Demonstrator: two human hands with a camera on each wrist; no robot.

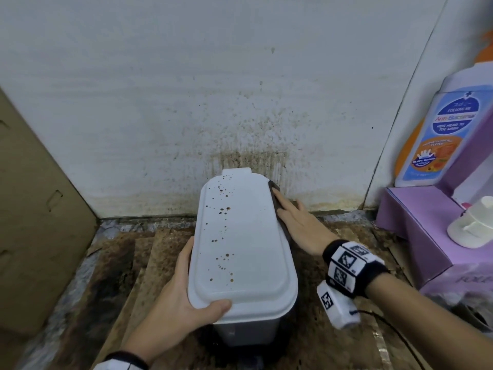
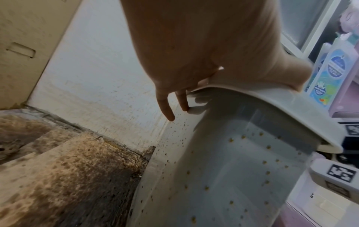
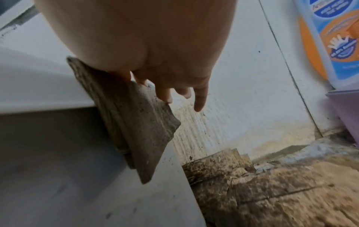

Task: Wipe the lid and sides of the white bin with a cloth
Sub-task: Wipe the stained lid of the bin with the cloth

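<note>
The white bin (image 1: pixel 256 329) stands against the wall, its lid (image 1: pixel 248 236) closed and dotted with brown spots along the left. My left hand (image 1: pixel 186 287) holds the lid's near left corner, thumb on top and fingers down the left side. In the left wrist view the left hand (image 2: pixel 194 53) reaches under the lid rim (image 2: pixel 281 107), above the spotted side of the bin (image 2: pixel 233 176). My right hand (image 1: pixel 296 225) presses a brown cloth (image 1: pixel 277 206) flat against the bin's right side. In the right wrist view the cloth (image 3: pixel 139 127) lies under straight fingers (image 3: pixel 165 95) at the lid edge (image 3: pixel 38 76).
A splattered white wall (image 1: pixel 240 116) stands right behind the bin. Cardboard (image 1: pixel 34 209) leans at the left. At the right a purple box (image 1: pixel 416 231) carries a wash bottle (image 1: pixel 440 134) and a white cap (image 1: pixel 472 225). Stained cardboard (image 1: pixel 160 249) covers the floor.
</note>
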